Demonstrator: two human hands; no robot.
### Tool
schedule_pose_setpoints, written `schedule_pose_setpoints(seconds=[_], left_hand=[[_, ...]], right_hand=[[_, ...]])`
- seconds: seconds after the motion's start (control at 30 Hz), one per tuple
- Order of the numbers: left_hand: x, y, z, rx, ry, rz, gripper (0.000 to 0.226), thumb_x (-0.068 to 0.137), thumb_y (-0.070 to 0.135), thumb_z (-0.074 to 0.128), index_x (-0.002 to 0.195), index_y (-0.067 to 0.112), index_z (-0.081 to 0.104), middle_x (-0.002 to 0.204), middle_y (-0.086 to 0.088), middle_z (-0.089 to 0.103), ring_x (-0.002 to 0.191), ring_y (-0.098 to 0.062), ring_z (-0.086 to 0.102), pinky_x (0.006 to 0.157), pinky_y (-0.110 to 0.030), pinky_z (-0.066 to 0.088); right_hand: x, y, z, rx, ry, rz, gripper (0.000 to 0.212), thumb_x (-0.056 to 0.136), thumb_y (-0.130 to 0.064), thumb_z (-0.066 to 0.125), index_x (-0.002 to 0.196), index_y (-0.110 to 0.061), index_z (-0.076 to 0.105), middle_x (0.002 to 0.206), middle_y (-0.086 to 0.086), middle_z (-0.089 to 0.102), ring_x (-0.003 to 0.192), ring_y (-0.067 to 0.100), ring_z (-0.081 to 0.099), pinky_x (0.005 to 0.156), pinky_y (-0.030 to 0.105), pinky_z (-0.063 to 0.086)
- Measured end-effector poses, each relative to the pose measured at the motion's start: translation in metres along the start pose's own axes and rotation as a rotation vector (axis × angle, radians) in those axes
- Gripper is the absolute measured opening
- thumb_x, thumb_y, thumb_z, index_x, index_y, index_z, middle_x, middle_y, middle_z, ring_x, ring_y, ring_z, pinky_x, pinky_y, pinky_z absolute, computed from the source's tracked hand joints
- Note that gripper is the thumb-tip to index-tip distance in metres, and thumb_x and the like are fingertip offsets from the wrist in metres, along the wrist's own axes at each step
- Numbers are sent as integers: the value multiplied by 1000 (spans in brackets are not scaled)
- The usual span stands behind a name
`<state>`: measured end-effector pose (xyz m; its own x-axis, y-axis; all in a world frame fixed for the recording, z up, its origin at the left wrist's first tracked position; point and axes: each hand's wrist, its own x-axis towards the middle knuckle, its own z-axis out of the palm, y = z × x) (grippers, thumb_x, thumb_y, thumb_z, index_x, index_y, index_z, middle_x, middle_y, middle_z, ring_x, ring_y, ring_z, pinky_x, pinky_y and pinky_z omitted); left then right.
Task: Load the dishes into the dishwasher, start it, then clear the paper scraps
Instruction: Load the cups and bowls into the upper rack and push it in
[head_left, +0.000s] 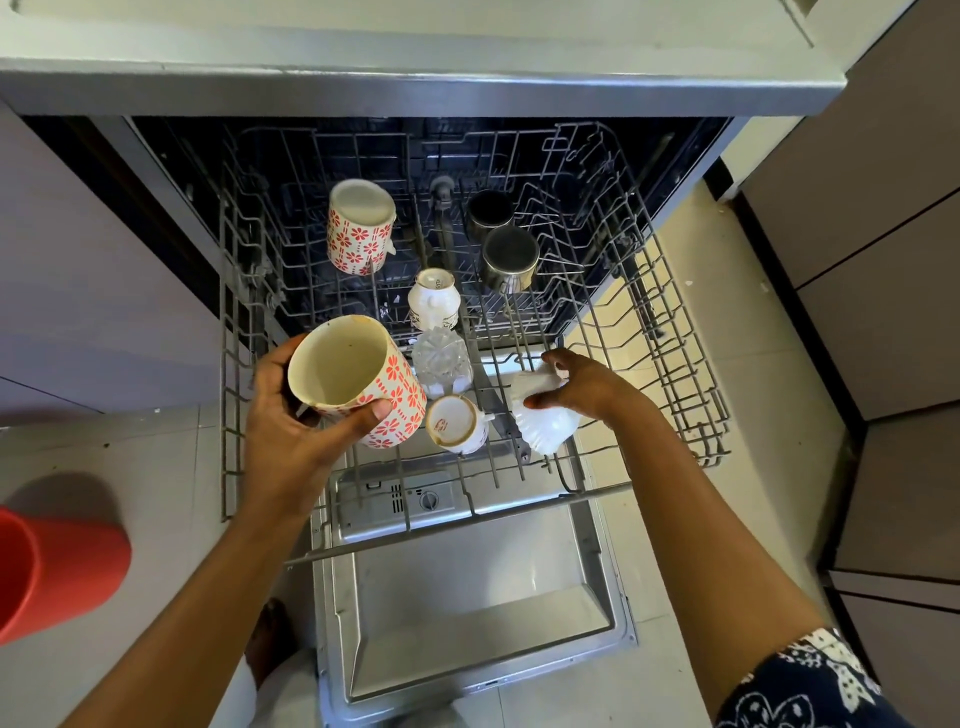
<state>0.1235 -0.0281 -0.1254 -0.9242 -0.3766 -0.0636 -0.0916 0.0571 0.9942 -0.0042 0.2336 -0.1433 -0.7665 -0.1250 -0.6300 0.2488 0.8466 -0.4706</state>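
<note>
Grey wire rack (693, 395) is seen extended over the steel door (467, 597). A glossy, red-flowered ceramic mug (358, 379), tilted, is gripped by the curled left hand (291, 426) at near left. A ribbed white bowl (545, 423), right of it, is gripped by the right hand (587, 387).

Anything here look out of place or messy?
Nothing looks broken or spilled. Small white scraps lie on the floor right of the rack, and the mug in the left hand has brown stains at its rim.
</note>
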Motion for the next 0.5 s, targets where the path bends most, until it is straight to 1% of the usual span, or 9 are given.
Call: schedule_pose_setpoints(seconds=[0.03,0.1,0.13,0.17,0.2,0.27,0.37,0.43,0.5], left_hand=[[0,1,0,-6,-2,0,83,58,29,84,129,26,42,115,21,53,109,-7,56,90,-35,54],[2,6,-1,-31,-10,0,90,54,42,89,129,26,43,116,20,55,109,-5,56,86,-29,55],[2,9,-2,-51,-16,-2,95,48,50,88,128,27,43,115,20,56,108,-3,57,84,-25,55],[4,13,-4,-68,-23,-3,98,43,57,87,126,29,44,115,20,56,108,-2,57,82,-23,55],[5,17,-6,-81,-33,2,98,40,61,86,124,31,45,115,20,57,108,-3,57,81,-21,54],[7,25,-10,-99,-48,17,97,40,62,85,124,33,45,118,16,57,111,-7,57,80,-21,53],[10,36,-19,-126,-71,60,104,47,55,87,134,25,40,129,5,53,119,-14,54,88,-27,52],[11,39,-24,-149,-90,76,107,49,52,87,138,20,38,131,3,52,120,-15,54,90,-29,52],[12,40,-28,-147,-112,86,105,50,52,87,138,21,39,129,4,53,120,-15,54,89,-29,52]], right_hand=[[-2,-2,-1,45,97,-14,70,78,-29,74,138,-17,41,141,7,46,122,26,48,90,28,41],[-7,-8,-1,175,357,-41,49,83,-26,69,127,-12,53,126,7,59,113,24,55,85,25,42],[-10,-15,1,272,446,-58,40,85,-22,66,122,-11,56,115,5,63,109,23,58,86,27,45],[-14,-25,4,387,451,-92,32,87,-17,63,118,-10,57,105,2,65,105,23,61,87,30,48],[-18,-37,10,515,382,-141,29,89,-11,60,118,-10,57,100,0,66,103,22,62,88,32,49],[-31,-63,25,770,123,-216,30,91,-12,57,121,-8,56,103,1,65,103,21,61,88,32,49],[-45,-92,51,1075,-293,-160,48,85,-37,56,125,-10,54,119,9,62,111,24,58,99,39,46],[-47,-100,66,1177,-451,-125,56,81,-45,54,126,-12,54,123,13,59,114,28,56,102,44,44],[-47,-108,77,1241,-549,-124,57,82,-47,51,128,-14,51,125,16,57,113,29,55,99,44,46]])
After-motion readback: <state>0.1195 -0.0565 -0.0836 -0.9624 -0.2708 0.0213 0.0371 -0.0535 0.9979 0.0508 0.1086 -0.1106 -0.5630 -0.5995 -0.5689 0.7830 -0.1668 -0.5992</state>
